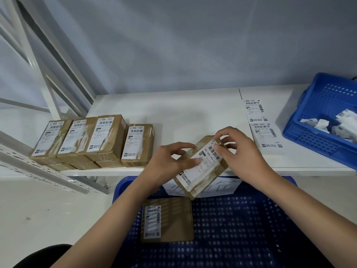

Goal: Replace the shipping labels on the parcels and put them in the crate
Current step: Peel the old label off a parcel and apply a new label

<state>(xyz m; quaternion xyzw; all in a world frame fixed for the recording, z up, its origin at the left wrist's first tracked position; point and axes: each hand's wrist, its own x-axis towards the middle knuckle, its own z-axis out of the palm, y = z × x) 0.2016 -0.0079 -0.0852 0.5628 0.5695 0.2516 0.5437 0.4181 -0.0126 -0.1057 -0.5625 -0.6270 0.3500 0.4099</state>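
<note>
The floor crate [241, 229] holds one labelled parcel [167, 221] at its left. Above its far rim, the left hand [170, 157] grips the held parcel [202, 167]; the right hand [239, 149] pinches its shipping label [201, 163] at the upper corner. Long axis runs lower-left to upper-right. Risk: pulling too fast may tear the label, leaving residue.

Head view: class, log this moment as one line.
left hand holds brown cardboard parcel | right hand pinches its white label | over blue plastic crate
</note>
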